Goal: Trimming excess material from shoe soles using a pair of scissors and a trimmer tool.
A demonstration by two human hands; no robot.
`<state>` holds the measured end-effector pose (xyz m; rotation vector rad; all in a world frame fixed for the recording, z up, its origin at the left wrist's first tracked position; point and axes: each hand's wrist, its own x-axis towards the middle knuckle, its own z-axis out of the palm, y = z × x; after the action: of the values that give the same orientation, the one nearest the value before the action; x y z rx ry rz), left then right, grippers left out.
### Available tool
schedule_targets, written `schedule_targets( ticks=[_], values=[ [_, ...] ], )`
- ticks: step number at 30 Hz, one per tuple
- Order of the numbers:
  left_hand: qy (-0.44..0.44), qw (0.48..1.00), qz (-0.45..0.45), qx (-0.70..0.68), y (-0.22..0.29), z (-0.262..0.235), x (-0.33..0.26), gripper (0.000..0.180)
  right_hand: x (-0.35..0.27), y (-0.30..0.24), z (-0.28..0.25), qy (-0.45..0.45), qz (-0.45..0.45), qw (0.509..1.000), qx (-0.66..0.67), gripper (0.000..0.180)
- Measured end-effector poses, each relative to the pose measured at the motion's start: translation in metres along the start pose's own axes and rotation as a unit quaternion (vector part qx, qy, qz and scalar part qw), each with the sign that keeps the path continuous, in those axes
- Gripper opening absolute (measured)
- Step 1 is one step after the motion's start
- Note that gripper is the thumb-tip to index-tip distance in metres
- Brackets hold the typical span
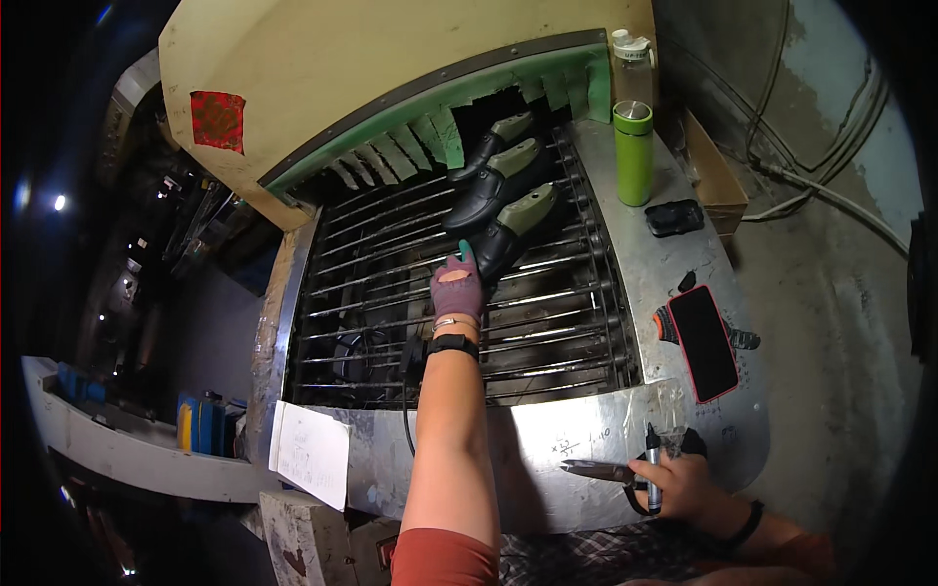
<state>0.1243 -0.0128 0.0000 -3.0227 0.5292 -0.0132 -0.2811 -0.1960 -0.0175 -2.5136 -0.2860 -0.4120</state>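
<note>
Reaching with the gloved left hand (456,286) to the nearest black shoe (496,252).
Lying on the metal rods (391,278), toward the far right of the rack and on the near side of two similar shoes (477,205), pointing toe-first to the near left. Extending the gloved fingers beside the toe, seemingly touching; not showing clearly enough to tell whether gripping. Probably handling as stiff and fairly weighty, filled by the green last (529,207), and perhaps being slippery on the smooth upper; best being held by the last or around both sides. Holding scissors (598,471) and a marker (654,481) in the curled fingers of the right hand (687,485), above the near right of the steel tabletop (559,503).
</note>
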Motion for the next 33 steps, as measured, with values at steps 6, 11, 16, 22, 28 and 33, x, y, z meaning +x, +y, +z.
schedule_targets(
  ticks=[6, 11, 16, 22, 28, 33],
  values=[
    [-0.021, 0.998, 0.017, -0.054, 0.020, -0.033, -0.060, 0.047, -0.003, -0.003, -0.001, 0.037, -0.004, 0.999, 0.000, 0.041],
    [-0.151, 0.706, -0.123, -0.681, -0.013, -0.041, -0.204, 0.051, -0.009, -0.002, 0.001, 0.045, -0.011, 0.999, 0.016, 0.047],
    [-0.052, 0.641, -0.264, -0.719, -0.023, -0.031, -0.404, 0.039, -0.008, -0.003, 0.006, 0.081, -0.032, 0.996, 0.007, 0.048],
    [-0.032, 0.559, -0.415, -0.717, 0.012, -0.038, -0.583, 0.015, -0.007, -0.036, 0.014, 0.036, -0.084, 0.994, 0.063, 0.052],
    [0.074, 0.291, -0.358, -0.884, 0.048, 0.024, -0.693, 0.056, -0.057, -0.149, 0.035, -0.380, 0.047, 0.796, 0.469, 0.046],
    [0.104, 0.339, -0.338, -0.872, 0.063, 0.079, -0.730, 0.059, -0.093, -0.183, 0.061, -0.524, 0.248, 0.526, 0.622, 0.045]
  ],
)
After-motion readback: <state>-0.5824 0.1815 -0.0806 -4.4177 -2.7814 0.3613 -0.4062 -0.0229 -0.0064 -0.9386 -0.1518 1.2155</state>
